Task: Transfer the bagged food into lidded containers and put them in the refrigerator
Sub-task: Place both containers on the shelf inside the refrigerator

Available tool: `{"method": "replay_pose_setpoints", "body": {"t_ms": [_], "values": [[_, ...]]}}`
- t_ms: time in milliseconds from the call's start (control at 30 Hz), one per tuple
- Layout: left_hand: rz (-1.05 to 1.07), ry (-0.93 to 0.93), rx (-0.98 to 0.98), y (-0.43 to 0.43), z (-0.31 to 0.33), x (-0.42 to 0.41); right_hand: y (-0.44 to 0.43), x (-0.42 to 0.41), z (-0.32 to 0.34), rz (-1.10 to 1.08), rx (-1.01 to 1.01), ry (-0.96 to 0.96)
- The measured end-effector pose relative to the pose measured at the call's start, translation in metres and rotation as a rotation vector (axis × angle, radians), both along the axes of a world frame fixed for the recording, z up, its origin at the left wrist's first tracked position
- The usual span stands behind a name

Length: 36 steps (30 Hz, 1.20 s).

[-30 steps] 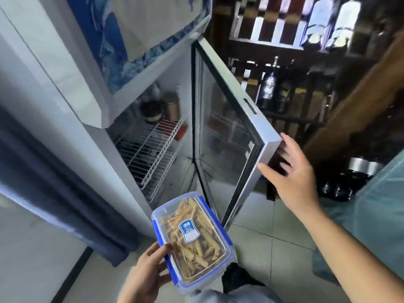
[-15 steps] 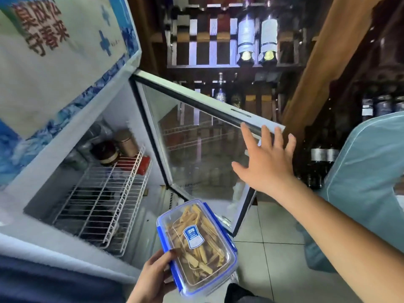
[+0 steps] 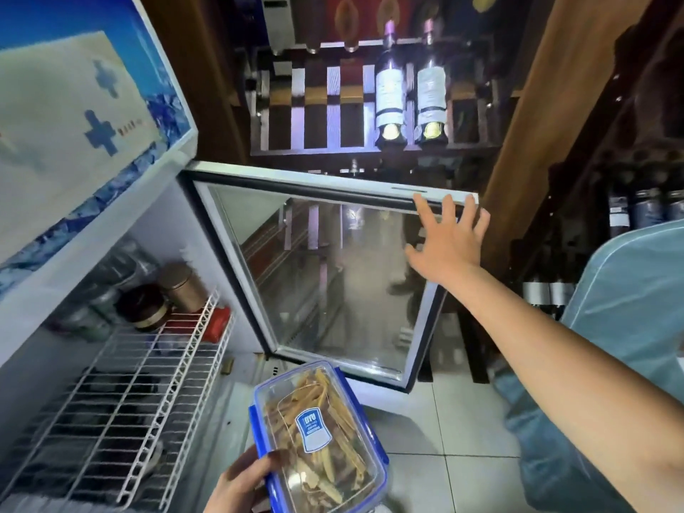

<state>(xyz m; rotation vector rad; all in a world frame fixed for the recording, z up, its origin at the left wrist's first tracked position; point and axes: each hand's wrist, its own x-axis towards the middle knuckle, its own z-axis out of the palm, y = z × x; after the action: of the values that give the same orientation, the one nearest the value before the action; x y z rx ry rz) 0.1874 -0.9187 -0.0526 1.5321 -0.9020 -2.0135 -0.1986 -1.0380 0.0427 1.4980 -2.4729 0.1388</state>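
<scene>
A clear lidded container (image 3: 318, 438) with blue clips, full of tan dried strips, is low in the middle of the view. My left hand (image 3: 240, 486) grips its near left edge from below. The refrigerator (image 3: 92, 224) stands open on the left, its white wire shelf (image 3: 140, 394) bare at the front. The glass door (image 3: 325, 275) is swung wide to the right. My right hand (image 3: 448, 246) is stretched out with fingers spread, its fingertips at the door's upper right edge.
Brown jars and a tin (image 3: 163, 294) and a red packet (image 3: 218, 323) sit at the back of the shelf. A dark wooden rack with wine bottles (image 3: 407, 90) stands behind the door. Pale floor tiles (image 3: 444, 420) lie below. A blue-green garment (image 3: 629, 327) is at right.
The view has swung up and left, facing the open fridge more squarely. The door has opened wider, and my right hand stays at its outer edge. The container has barely moved.
</scene>
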Motion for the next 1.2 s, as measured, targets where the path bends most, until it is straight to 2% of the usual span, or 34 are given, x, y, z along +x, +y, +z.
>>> {"method": "replay_pose_setpoints", "body": {"t_ms": [433, 767, 900, 967, 1033, 1100, 1133, 1200], "values": [[0.086, -0.053, -0.024, -0.068, -0.003, -0.08, -0.098, -0.088, -0.01, 0.106, -0.055, -0.123], [0.115, -0.037, -0.018, -0.102, -0.011, -0.096, -0.129, -0.11, -0.005, 0.146, 0.016, -0.244], [0.103, -0.012, -0.003, -0.121, -0.014, -0.091, -0.105, -0.081, -0.02, 0.106, -0.106, -0.328], [0.102, 0.0, 0.003, -0.133, -0.018, -0.086, -0.079, -0.046, -0.04, 0.151, -0.194, -0.555], [0.1, 0.012, 0.017, -0.144, -0.021, -0.081, -0.051, -0.003, -0.066, 0.161, -0.159, -1.008], [0.101, 0.031, 0.02, -0.154, -0.023, -0.074, -0.023, 0.04, -0.086, 0.039, -0.012, -1.506], [0.104, 0.04, 0.016, -0.158, -0.025, -0.07, -0.015, 0.058, -0.093, -0.034, 0.066, -1.685], [0.122, 0.048, 0.011, -0.166, -0.03, -0.061, -0.007, 0.08, -0.105, -0.098, 0.123, -1.832]]}}
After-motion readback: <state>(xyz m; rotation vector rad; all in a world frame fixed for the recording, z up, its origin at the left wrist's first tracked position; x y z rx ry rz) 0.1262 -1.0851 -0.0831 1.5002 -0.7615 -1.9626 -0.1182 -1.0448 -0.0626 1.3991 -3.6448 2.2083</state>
